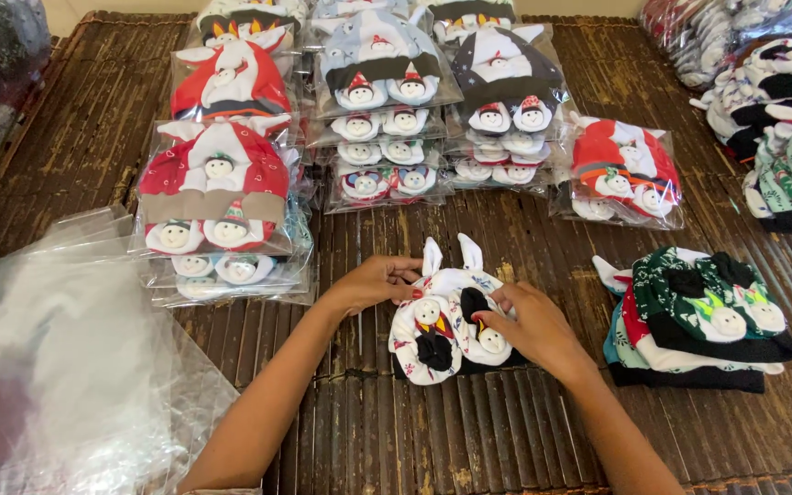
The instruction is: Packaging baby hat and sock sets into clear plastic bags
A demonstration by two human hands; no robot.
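Both hands rest on a white baby set [446,321] with snowman faces and two pointed ears, lying flat on the dark slatted mat [469,431] near the middle of the scene. The left hand [373,282] holds the set's left edge, fingers curled against the fabric just below the ears. The right hand [533,325] lies over the set's right side, fingers bent and pressed onto the cloth; how far either thumb closes under the fabric cannot be told.

Open mat lies nearer than the set, between the two forearms, and reaches to the near edge of the view. To the right, just beside the right wrist, sits a stack of unbagged sets [698,321] topped by a dark green one, with a narrow strip of bare mat between it and the held set. To the far left, a pile of bagged red sets [217,206] stands near the left hand. Further off are bagged grey sets [382,101], bagged dark sets [506,101] and a bagged red set [621,174], with a band of mat between them and the ears.

A heap of clear empty bags [66,367] fills the near left corner, cut off by the frame. At the far right, more loose sets [781,119] run out of view; their count is hard to make out.
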